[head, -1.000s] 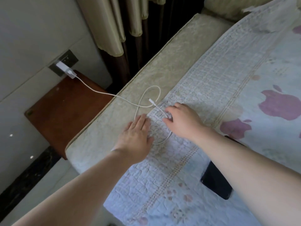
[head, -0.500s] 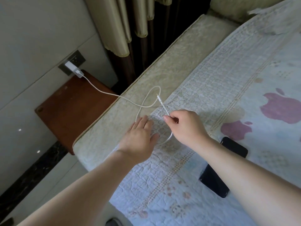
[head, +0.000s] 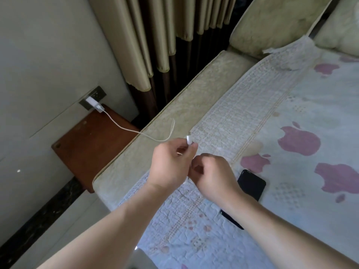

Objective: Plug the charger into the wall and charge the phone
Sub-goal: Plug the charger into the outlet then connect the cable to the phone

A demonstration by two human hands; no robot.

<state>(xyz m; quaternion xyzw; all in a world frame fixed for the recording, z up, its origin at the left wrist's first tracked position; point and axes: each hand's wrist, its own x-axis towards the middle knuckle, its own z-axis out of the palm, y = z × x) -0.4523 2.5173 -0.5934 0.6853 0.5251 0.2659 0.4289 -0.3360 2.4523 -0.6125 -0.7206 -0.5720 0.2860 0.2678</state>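
From the head camera, a person's left hand (head: 171, 164) pinches the connector (head: 188, 140) of the white cable (head: 124, 127) above the bed (head: 174, 105), while the right hand (head: 215, 177) sits curled just beside it at four o'clock, whether on the slack cannot be told; the charger (head: 93, 103) sits in the wall socket (head: 100, 92) at ten o'clock and the phone (head: 252, 184) lies on the quilt (head: 242, 121) at four o'clock. A tug on the short run over the nightstand (head: 91, 150) might unseat the plug, or the tip could slip; counted: one charger, one cable, one phone, two hands.

Bed (head: 194, 98) bears phone (head: 250, 185), partly hidden.
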